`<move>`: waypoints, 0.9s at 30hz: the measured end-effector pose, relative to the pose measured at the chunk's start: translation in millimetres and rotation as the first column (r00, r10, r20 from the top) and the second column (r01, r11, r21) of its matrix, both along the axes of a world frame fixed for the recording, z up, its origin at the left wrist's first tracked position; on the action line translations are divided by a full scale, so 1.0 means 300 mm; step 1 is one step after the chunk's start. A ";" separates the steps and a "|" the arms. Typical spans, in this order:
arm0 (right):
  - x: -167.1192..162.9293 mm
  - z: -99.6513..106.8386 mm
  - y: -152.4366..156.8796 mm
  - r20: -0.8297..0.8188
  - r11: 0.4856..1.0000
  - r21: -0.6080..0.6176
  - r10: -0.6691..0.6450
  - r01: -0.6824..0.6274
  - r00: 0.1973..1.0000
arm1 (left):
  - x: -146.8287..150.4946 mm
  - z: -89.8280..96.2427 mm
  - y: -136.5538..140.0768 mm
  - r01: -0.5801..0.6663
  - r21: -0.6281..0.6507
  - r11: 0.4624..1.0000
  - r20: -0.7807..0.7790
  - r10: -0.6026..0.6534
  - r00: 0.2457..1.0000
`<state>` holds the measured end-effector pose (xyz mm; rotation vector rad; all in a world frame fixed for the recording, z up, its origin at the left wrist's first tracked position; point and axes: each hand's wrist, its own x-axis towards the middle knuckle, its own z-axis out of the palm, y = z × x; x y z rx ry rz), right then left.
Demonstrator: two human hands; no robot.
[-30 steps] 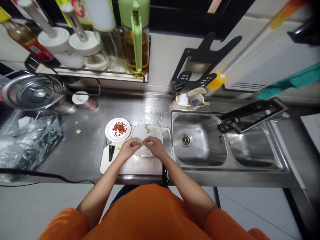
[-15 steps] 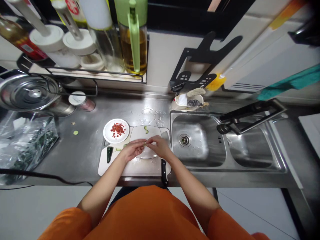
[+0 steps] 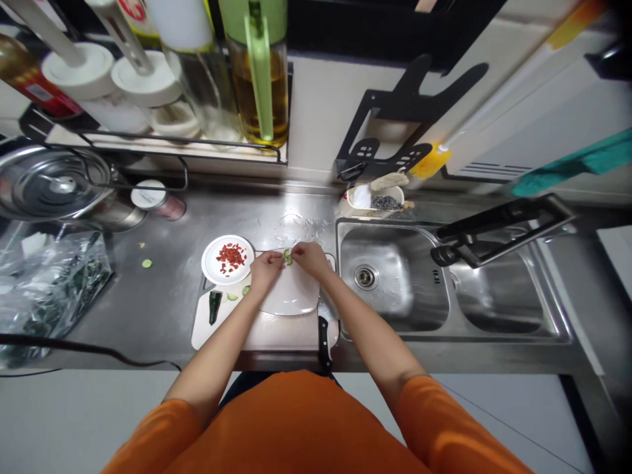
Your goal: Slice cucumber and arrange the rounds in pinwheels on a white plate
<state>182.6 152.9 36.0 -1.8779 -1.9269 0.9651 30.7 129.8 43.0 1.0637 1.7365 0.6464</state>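
Thin cucumber slices (image 3: 288, 258) with green rims lie at the far end of a white squarish plate (image 3: 291, 296). My left hand (image 3: 267, 268) is closed at their left side, fingertips pinched on a slice. From the right, my right hand (image 3: 310, 259) pinches at the same slices with thumb and forefinger. The plate rests on a white cutting board (image 3: 210, 334). A dark green cucumber piece (image 3: 214, 307) and a few pale slices (image 3: 232, 297) lie on the board's left. A knife with a black handle (image 3: 324, 339) lies along its right side.
A round white dish (image 3: 210, 260) holds red goji-like berries (image 3: 231, 257). A double steel sink (image 3: 395, 273) with a black faucet (image 3: 494, 230) is at right. Left are a plastic bag of greens (image 3: 64, 289), a pot (image 3: 54, 184) and a jar (image 3: 160, 199). Bottles (image 3: 261, 85) stand on a rack above.
Both hands have moved away from me, from the plate's middle to its far end, where the slice was lying. My left hand has turned from palm-up to a pinch.
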 end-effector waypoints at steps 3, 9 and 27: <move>-0.003 -0.016 0.020 0.075 0.999 -0.026 0.040 -0.038 0.996 | 0.010 -0.007 -0.001 0.024 0.036 0.999 -0.106 -0.020 0.994; -0.005 -0.019 0.025 0.151 0.996 -0.048 0.076 -0.070 0.986 | 0.019 -0.032 -0.006 0.061 0.066 0.996 -0.159 -0.050 0.986; -0.013 0.008 0.012 0.262 0.991 -0.078 0.124 -0.107 0.957 | 0.026 -0.086 -0.011 0.134 0.136 0.982 -0.297 -0.089 0.951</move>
